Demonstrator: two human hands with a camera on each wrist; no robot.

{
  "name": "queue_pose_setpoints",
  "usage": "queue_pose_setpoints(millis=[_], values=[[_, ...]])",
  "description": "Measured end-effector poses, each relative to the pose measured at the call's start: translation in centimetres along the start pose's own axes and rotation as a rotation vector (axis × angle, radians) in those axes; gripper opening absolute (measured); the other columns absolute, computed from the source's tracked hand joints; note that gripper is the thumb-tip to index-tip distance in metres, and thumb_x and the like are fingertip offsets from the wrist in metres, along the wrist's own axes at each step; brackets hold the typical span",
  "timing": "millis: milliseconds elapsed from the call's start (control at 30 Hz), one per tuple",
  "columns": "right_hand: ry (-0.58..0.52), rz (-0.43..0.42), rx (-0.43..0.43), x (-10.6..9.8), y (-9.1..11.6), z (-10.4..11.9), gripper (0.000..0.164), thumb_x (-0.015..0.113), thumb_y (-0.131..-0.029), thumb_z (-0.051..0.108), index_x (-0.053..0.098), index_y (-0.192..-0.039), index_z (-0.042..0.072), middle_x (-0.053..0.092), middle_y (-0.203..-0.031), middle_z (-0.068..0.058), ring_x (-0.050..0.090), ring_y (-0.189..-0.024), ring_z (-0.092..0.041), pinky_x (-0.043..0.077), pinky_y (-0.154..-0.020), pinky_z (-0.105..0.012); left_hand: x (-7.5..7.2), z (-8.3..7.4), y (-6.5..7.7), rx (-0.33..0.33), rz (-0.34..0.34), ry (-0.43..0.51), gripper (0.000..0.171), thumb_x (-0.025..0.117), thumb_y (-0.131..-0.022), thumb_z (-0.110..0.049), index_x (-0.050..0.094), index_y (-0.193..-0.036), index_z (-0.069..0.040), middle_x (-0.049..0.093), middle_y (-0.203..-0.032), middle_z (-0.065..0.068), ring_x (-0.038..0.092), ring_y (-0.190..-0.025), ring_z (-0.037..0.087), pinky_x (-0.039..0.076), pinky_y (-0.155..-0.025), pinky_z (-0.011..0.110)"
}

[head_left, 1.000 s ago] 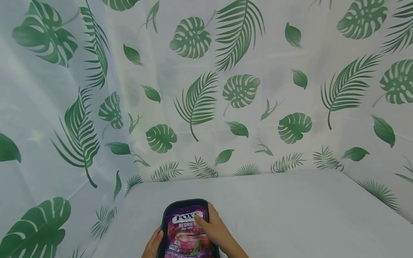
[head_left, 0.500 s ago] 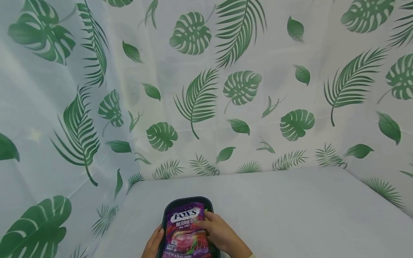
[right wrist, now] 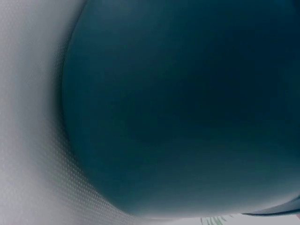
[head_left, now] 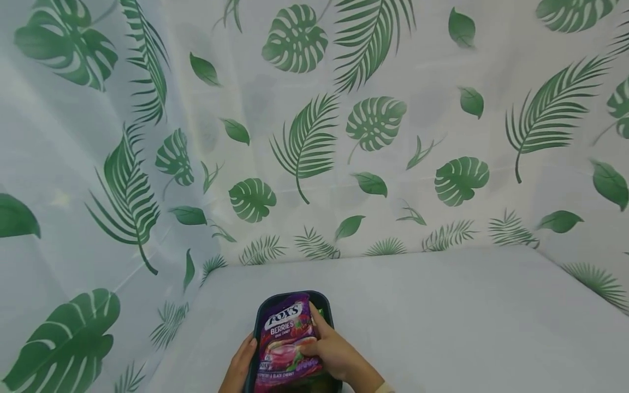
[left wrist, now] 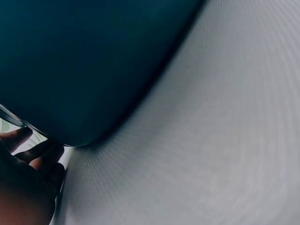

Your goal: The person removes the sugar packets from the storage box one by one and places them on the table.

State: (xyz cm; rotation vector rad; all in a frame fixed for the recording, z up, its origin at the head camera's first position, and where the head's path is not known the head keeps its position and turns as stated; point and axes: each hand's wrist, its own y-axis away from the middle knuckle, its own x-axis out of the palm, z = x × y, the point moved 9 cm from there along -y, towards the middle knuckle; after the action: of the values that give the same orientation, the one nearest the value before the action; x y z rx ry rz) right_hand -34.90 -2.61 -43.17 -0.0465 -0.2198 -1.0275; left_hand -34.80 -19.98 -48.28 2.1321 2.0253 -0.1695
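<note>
A purple Fox's Berries candy bag (head_left: 282,349) lies tilted inside a dark teal rectangular container (head_left: 318,297). My right hand (head_left: 336,352) pinches the bag's right side, thumb on its front and fingers behind its edge. At the container's left side, my left hand (head_left: 239,363) grips the rim; its bent fingers (left wrist: 44,157) show against that edge in the left wrist view. A bit of green-and-yellow packaging (head_left: 321,312) peeks out beside the bag, mostly hidden. In the right wrist view, the container's outer wall (right wrist: 178,108) fills most of the picture and the right hand is out of sight.
The container rests on a white table (head_left: 432,316). White curtains (head_left: 417,71) printed with green leaves hang behind the table and along both sides.
The right hand has shifted from the bag's upper right to behind its right edge. The bag now tilts, and packaging beneath shows at the right and bottom. The left hand stays at the rim.
</note>
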Motion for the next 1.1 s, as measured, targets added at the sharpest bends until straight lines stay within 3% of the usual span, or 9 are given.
queue_pose_setpoints(millis=[367,633,933,1100], values=[[-0.002,-0.026,-0.075,-1.9,0.3,1.7,0.091,0.051,-0.082,-0.011,0.002,-0.154,0.017,0.024,-0.15,-0.032,0.061,-0.099,-0.02,0.054,-0.082,-0.037,0.1,0.3,-0.3,-0.038,0.012,-0.018,0.075,0.024,-0.102,-0.048,0.014,-0.144,0.013,0.038,-0.136,0.039,0.056,-0.113,0.033,0.05,-0.093,0.048],[-0.032,-0.173,-0.113,-5.8,1.3,4.1,0.081,0.055,-0.087,-0.001,0.014,-0.153,0.02,0.04,-0.14,-0.028,0.063,-0.086,-0.015,0.056,-0.069,-0.03,0.2,0.1,-0.4,-0.032,0.072,-0.008,0.078,0.021,-0.102,-0.049,0.008,-0.145,0.014,0.025,-0.143,0.04,0.048,-0.123,0.038,0.049,-0.096,0.047],[-0.08,-0.332,-0.165,-9.7,3.2,6.7,0.068,0.057,-0.092,0.004,0.026,-0.151,0.016,0.057,-0.117,-0.008,0.065,-0.086,-0.013,0.058,-0.07,-0.028,0.1,-0.2,-0.7,-0.044,0.006,-0.053,0.077,0.022,-0.102,-0.048,0.013,-0.144,0.016,0.018,-0.147,0.04,0.024,-0.134,0.054,0.032,-0.105,0.062],[-0.103,-0.365,-0.194,-10.9,4.1,7.4,0.065,0.054,-0.092,-0.001,0.024,-0.149,0.014,0.06,-0.101,0.003,0.064,-0.08,-0.01,0.057,-0.068,-0.025,0.2,0.0,-0.4,-0.061,0.013,-0.045,0.078,0.021,-0.102,-0.05,0.011,-0.145,0.015,0.019,-0.147,0.04,0.026,-0.134,0.053,0.034,-0.104,0.061]])
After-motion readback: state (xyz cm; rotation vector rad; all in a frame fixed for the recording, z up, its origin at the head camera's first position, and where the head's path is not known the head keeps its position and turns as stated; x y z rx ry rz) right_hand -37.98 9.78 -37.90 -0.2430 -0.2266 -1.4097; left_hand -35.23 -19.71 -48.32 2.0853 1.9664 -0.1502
